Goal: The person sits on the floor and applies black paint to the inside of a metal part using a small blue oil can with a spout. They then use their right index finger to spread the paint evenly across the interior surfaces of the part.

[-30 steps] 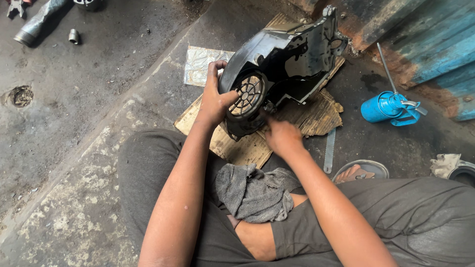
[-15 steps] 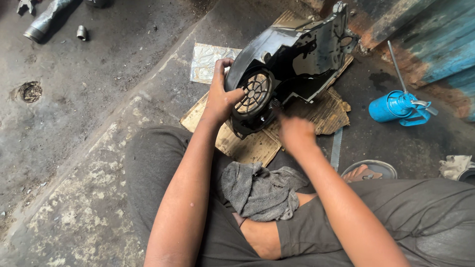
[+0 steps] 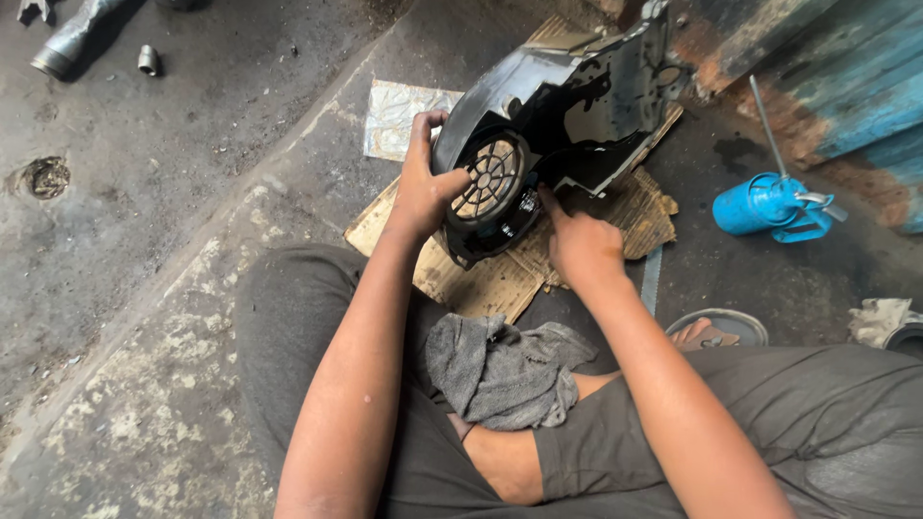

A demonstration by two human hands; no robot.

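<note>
A black plastic engine cover [image 3: 577, 106] with a round grille [image 3: 490, 178] stands tilted on a sheet of torn cardboard [image 3: 481, 279] on the floor. My left hand [image 3: 423, 187] grips the cover's left rim beside the grille, thumb on the grille. My right hand [image 3: 577, 245] is at the cover's lower edge, its index finger pushed under the housing just right of the grille, the other fingers curled. A grey rag [image 3: 505, 370] lies on my lap between my arms.
A blue oil can [image 3: 764, 204] with a long spout stands at the right by a blue, rusted metal wall [image 3: 846, 77]. A metal pipe [image 3: 72, 34] and a small socket [image 3: 147, 61] lie top left. A floor drain [image 3: 45, 176] sits at left, a sandal [image 3: 716, 332] by my knee.
My right hand has shifted from the cardboard below the cover up to its lower edge, index finger now poking under it. My left hand keeps its grip; the view moved closer.
</note>
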